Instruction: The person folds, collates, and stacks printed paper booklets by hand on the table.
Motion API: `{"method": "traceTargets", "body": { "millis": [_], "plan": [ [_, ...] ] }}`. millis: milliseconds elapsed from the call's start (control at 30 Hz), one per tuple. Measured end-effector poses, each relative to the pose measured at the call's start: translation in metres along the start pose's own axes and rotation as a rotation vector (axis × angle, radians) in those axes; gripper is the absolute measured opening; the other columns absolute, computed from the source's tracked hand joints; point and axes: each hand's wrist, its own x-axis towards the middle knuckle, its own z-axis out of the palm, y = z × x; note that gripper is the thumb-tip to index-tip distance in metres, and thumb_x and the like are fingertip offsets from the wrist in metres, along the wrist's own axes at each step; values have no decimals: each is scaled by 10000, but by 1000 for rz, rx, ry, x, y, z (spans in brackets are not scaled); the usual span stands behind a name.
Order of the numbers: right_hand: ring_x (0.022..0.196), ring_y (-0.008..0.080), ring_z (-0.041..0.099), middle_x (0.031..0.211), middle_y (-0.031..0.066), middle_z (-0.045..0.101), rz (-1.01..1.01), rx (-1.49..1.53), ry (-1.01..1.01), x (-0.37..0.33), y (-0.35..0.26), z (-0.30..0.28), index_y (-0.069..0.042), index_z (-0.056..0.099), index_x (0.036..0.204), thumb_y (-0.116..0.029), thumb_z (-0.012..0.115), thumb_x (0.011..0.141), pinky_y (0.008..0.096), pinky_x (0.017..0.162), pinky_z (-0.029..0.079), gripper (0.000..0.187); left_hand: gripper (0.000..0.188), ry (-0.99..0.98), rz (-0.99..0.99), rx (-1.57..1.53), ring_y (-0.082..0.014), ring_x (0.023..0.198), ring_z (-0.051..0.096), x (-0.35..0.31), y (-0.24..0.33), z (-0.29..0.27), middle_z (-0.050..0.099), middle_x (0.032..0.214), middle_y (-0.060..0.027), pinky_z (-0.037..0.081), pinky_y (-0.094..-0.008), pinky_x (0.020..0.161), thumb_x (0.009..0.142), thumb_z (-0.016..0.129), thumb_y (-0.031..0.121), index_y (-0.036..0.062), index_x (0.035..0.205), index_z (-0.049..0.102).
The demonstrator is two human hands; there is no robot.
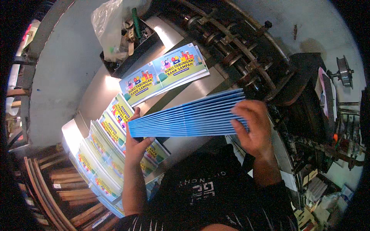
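Note:
Across the middle, a thick stack of booklets (189,117) is held edge-on, its blue edges parted like a fan toward the right end. My left hand (135,145) grips the narrow left end, thumb below and fingers above. At the right end, my right hand (254,127) has thumb and fingers curled at the spread edges, touching them. Beyond the stack lie printed cover sheets (163,75) with colourful cartoon figures, in a small pile on the metal surface. More printed booklets (104,161) overlap in rows by my left forearm, partly hidden by it.
A dark machine with rollers and bars (235,54) stands at the far right. At the far left, a dark tool box (131,56) holds tools beside a clear plastic bag (107,29). Wooden boards (73,184) are stacked at the lower left. A metal reel (343,72) is on the right wall.

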Motion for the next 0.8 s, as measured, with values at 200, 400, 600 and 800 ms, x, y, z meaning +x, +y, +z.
{"method": "traceTargets", "body": {
  "millis": [200,400,600,800],
  "plan": [
    [804,257,554,833,77,542,-246,-260,-448,39,-28,24,-43,604,849,-127,608,807,385,725,429,93,817,-5,-10,-73,-279,1360,259,-2,5,4,244,1474,-200,258,-413,1086,647,789,96,34,1326,340],
    [811,252,556,843,85,546,-274,-341,-520,48,-34,27,-42,603,863,-134,593,812,377,735,429,106,833,-24,55,18,-292,1353,272,-3,-5,-8,260,1462,-216,244,-413,1088,646,804,99,14,1332,339],
    [794,238,549,808,67,524,-358,-415,-528,55,-42,33,-74,583,814,-139,600,760,366,728,426,86,831,-46,67,55,-304,1358,263,-3,-3,-11,259,1461,-232,233,-413,1092,646,807,103,11,1329,342],
    [738,220,574,728,39,545,-533,-517,-549,59,-42,39,-101,558,710,-179,594,721,354,687,454,86,808,-57,66,48,-294,1355,274,-4,-6,-13,262,1462,-231,244,-409,1086,654,808,104,24,1312,345]
  ]
}}
